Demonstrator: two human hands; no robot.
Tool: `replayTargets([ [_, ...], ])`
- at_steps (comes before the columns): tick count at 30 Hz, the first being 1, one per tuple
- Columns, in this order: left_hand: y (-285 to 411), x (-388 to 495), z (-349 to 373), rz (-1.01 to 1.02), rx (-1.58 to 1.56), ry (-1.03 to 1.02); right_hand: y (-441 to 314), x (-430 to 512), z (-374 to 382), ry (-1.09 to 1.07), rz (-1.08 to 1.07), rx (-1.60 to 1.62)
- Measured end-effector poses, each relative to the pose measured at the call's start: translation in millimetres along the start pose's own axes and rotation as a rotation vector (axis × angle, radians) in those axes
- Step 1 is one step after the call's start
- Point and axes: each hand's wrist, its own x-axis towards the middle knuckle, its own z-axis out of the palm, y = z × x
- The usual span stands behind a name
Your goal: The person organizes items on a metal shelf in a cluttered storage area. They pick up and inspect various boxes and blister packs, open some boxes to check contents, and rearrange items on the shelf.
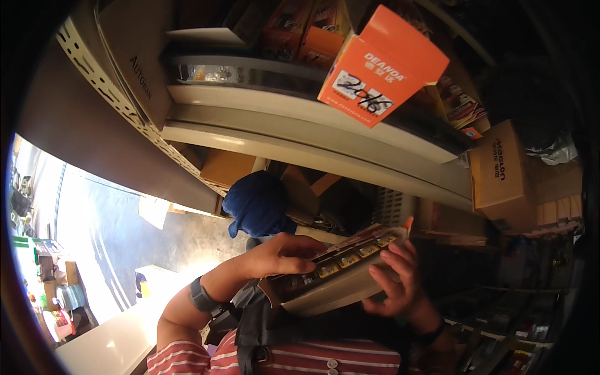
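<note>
A long open cardboard box (335,286) with small yellow-and-black packages in a row is tilted in front of my striped shirt. My left hand (290,255) lies over its left end, the fingers reaching over the top edge and the thumb at the packages. At the right end, my right hand (393,276) supports the box, its fingertips on the rim and side. The far tip of the box shows a torn-looking orange flap.
Ahead runs a metal shelf (304,154) with an orange printed box (379,70) jutting over its edge. A brown carton (499,173) stands at right. Below the shelf are a dark blue cloth bundle (258,204) and a perforated basket (393,204). A white counter (108,333) is at lower left.
</note>
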Motion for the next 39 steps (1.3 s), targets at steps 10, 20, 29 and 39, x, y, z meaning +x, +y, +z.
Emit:
replayTargets([
  [10,11,2,4,0.094,0.357,0.102,21,4,25,0.497,0.753,1.202],
  [20,10,2,6,0.043,0.281,0.054,35,7,29,0.592,0.807,1.302],
  [29,8,6,11,0.104,0.398,0.079,34,14,27,0.64,0.745,1.223],
  [39,4,6,10,0.034,0.239,0.033,37,1,22,0.59,0.777,1.418],
])
